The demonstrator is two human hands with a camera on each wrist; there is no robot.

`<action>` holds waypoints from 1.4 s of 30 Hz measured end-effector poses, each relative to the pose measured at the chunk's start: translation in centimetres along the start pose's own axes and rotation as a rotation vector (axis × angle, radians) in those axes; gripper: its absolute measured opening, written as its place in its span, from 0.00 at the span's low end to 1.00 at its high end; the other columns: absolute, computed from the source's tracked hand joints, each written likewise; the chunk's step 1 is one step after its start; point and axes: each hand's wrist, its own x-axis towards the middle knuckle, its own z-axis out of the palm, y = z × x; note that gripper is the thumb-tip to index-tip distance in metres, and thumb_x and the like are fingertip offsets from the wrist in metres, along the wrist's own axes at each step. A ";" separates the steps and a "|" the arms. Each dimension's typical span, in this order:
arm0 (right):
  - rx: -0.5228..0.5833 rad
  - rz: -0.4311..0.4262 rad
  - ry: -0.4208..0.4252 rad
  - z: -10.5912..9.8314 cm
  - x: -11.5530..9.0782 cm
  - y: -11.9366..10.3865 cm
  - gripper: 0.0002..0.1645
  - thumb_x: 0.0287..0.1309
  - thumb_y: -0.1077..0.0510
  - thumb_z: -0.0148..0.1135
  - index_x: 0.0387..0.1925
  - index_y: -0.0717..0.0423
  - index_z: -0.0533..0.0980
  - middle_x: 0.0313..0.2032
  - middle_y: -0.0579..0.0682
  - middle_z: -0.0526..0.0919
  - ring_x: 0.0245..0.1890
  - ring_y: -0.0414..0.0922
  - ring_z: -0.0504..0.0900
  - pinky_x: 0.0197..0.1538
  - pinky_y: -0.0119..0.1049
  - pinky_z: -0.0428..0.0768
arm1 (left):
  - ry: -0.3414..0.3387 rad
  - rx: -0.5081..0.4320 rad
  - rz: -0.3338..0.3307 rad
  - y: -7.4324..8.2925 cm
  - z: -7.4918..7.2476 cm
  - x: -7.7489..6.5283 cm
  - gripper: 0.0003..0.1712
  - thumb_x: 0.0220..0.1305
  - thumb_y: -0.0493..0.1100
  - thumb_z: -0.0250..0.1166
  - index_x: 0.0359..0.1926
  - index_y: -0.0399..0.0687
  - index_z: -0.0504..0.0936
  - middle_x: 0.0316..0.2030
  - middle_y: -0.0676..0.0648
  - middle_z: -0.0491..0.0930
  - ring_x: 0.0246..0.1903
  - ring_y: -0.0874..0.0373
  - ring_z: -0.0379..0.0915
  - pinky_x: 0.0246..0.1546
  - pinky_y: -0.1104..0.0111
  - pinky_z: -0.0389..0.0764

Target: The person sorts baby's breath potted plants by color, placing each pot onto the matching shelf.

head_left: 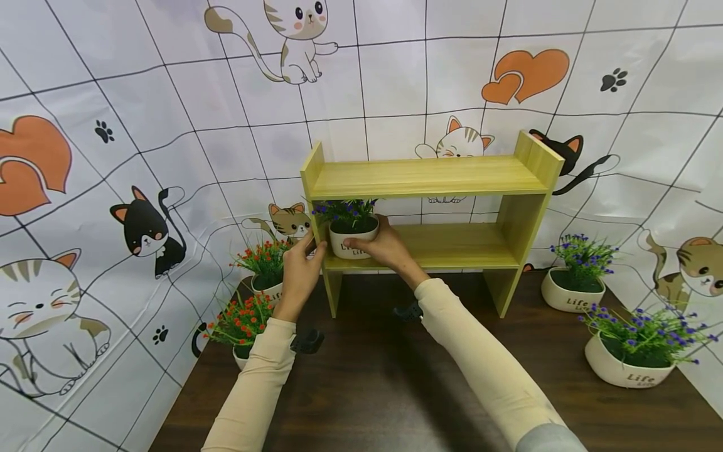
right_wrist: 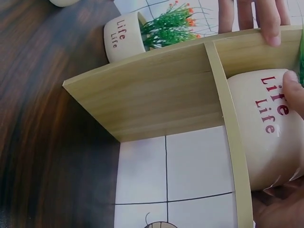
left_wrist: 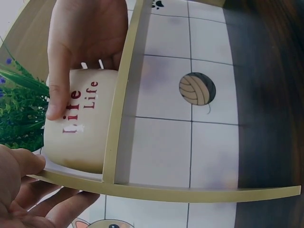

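A white oval pot (head_left: 354, 244) with "Life" lettering holds a plant with small purple flowers (head_left: 347, 212). It sits at the left end of the middle board of a light-wood shelf (head_left: 457, 245). My right hand (head_left: 386, 245) grips the pot from its right side, thumb across the front, the other fingers partly hidden behind it. My left hand (head_left: 302, 267) pinches the shelf's left side panel (left_wrist: 71, 181), thumb on the inner side and fingers along the outer side. In the right wrist view the pot (right_wrist: 266, 128) stands close beside that panel.
Two red-flowered pots (head_left: 268, 289) stand left of the shelf, the nearer one (head_left: 241, 353) partly behind my left forearm. On the right are two purple-flowered pots, one farther back (head_left: 572, 290), one nearer (head_left: 629, 361). Beneath lies a dark wooden table (head_left: 361, 389); a cat-print wall (head_left: 395, 81) rises behind.
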 end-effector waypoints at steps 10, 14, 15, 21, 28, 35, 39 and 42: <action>0.058 -0.045 0.021 -1.0 -1.0 0.3 0.66 0.62 0.41 0.78 0.84 0.64 0.49 0.81 0.64 0.59 0.76 0.63 0.69 0.73 0.58 0.76 | -0.013 0.013 -0.009 -0.1 0.1 0.0 0.25 0.80 0.39 0.63 0.73 0.43 0.78 0.61 0.32 0.84 0.59 0.39 0.85 0.54 0.48 0.88; 0.073 -0.054 0.074 -2.2 -1.8 0.3 0.56 0.64 0.43 0.77 0.81 0.62 0.58 0.75 0.63 0.69 0.74 0.61 0.73 0.71 0.58 0.77 | -0.012 0.012 -0.011 0.0 0.0 0.0 0.24 0.80 0.39 0.62 0.72 0.43 0.79 0.60 0.33 0.85 0.59 0.39 0.85 0.55 0.47 0.88; 0.071 -0.058 0.095 -2.6 -1.9 0.3 0.53 0.65 0.44 0.76 0.79 0.62 0.61 0.72 0.63 0.73 0.71 0.61 0.76 0.70 0.57 0.79 | -0.010 0.012 -0.009 0.0 0.0 0.0 0.24 0.80 0.39 0.62 0.72 0.43 0.79 0.60 0.32 0.85 0.59 0.39 0.85 0.55 0.47 0.88; -0.001 -0.106 0.255 -4.8 -3.4 0.5 0.27 0.68 0.53 0.72 0.63 0.61 0.78 0.50 0.61 0.87 0.49 0.58 0.87 0.57 0.54 0.85 | -0.005 0.010 0.005 0.0 0.0 -0.1 0.23 0.79 0.38 0.62 0.72 0.42 0.79 0.60 0.32 0.84 0.59 0.38 0.85 0.54 0.46 0.87; -0.042 -0.161 0.344 -7.4 -5.6 1.0 0.11 0.70 0.58 0.70 0.48 0.60 0.87 0.40 0.60 0.90 0.40 0.55 0.88 0.49 0.50 0.86 | -0.005 0.008 0.015 -0.1 0.1 -0.1 0.22 0.79 0.38 0.63 0.70 0.42 0.81 0.58 0.32 0.86 0.57 0.38 0.86 0.54 0.46 0.88; -0.078 -0.194 0.361 -9.6 -7.6 1.5 0.06 0.69 0.60 0.71 0.42 0.59 0.89 0.37 0.58 0.92 0.36 0.52 0.89 0.43 0.37 0.85 | -0.001 0.021 0.015 -0.3 0.1 0.0 0.22 0.79 0.38 0.63 0.69 0.42 0.81 0.58 0.33 0.86 0.57 0.38 0.86 0.53 0.46 0.88; -0.102 -0.211 0.369 -10.8 -8.7 1.8 0.06 0.68 0.60 0.72 0.40 0.59 0.88 0.36 0.58 0.92 0.34 0.49 0.87 0.39 0.26 0.80 | 0.004 0.012 0.011 -0.2 0.1 -0.1 0.22 0.79 0.38 0.63 0.70 0.42 0.81 0.59 0.33 0.86 0.57 0.38 0.86 0.53 0.46 0.88; -0.120 -0.218 0.377 -11.7 -9.5 1.9 0.05 0.68 0.60 0.72 0.40 0.59 0.88 0.35 0.57 0.91 0.33 0.45 0.86 0.38 0.22 0.78 | 0.005 0.012 0.006 0.0 0.2 -0.1 0.22 0.79 0.38 0.63 0.70 0.42 0.81 0.59 0.33 0.85 0.57 0.38 0.86 0.53 0.46 0.88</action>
